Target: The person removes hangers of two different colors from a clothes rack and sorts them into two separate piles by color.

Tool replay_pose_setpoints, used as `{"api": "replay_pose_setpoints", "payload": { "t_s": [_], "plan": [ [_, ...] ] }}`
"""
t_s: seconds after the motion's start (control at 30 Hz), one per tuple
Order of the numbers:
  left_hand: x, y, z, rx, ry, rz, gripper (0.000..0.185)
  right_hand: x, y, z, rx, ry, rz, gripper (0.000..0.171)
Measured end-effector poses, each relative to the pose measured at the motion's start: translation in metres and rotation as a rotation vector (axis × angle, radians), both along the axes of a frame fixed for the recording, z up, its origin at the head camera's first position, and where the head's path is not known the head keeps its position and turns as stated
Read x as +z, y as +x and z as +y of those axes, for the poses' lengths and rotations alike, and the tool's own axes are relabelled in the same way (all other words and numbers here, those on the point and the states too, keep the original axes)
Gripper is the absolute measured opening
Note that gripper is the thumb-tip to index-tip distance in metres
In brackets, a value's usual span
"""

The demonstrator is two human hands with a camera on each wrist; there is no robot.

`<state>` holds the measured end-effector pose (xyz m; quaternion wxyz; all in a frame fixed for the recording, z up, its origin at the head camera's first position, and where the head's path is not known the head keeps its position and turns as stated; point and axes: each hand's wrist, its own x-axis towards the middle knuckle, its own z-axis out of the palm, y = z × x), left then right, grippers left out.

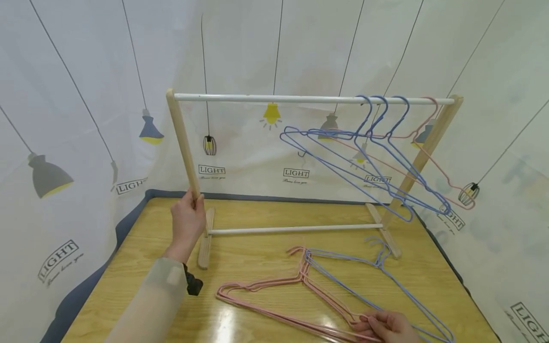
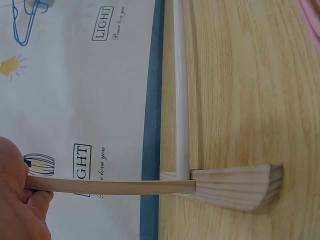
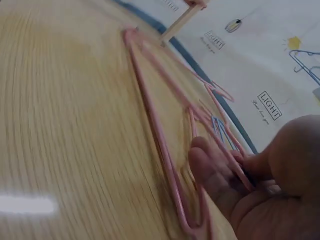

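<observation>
My left hand is wrapped around the left upright of the small wooden clothes rack with white rails, gripping the post low down, just above its wooden foot. My right hand rests on the stack of pink wire hangers lying flat on the yellow wood-grain table, fingers curled around the wires near one corner. Blue wire hangers lie beside the pink ones, overlapping them. More blue hangers and a pink one hang from the top rail, toward its right end.
</observation>
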<state>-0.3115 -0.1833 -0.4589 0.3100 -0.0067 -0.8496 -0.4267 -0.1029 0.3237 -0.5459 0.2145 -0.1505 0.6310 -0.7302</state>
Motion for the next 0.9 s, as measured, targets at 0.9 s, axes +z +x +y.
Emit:
{"api": "replay_pose_setpoints", "payload": {
  "t_s": [0.9],
  "plan": [
    [0.001, 0.002, 0.002, -0.007, 0.03, -0.04, 0.016, 0.124, -0.029, -0.019, -0.631, 0.689, 0.831, 0.021]
  ]
}}
